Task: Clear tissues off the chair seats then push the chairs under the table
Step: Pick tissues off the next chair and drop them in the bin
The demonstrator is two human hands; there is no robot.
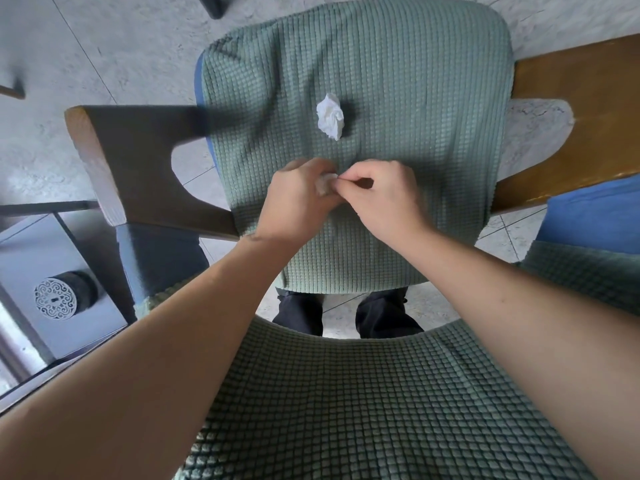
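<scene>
A green quilted chair seat (398, 98) fills the middle of the head view, with the chair's green backrest (346, 410) below my arms. A crumpled white tissue (330, 116) lies loose near the seat's centre. Just below it, my left hand (298, 199) and my right hand (381, 195) meet over the seat. A second crumpled tissue (325, 184) sits between them: my left hand's curled fingers hold it and my right hand pinches at its edge with thumb and forefinger. Most of that tissue is hidden by the fingers.
Wooden armrests flank the seat, a dark one at left (138, 161) and a lighter one at right (571, 116). A grey table surface with a round patterned object (55, 298) is at lower left. Another blue and green chair (595, 244) stands at right. Tiled floor surrounds everything.
</scene>
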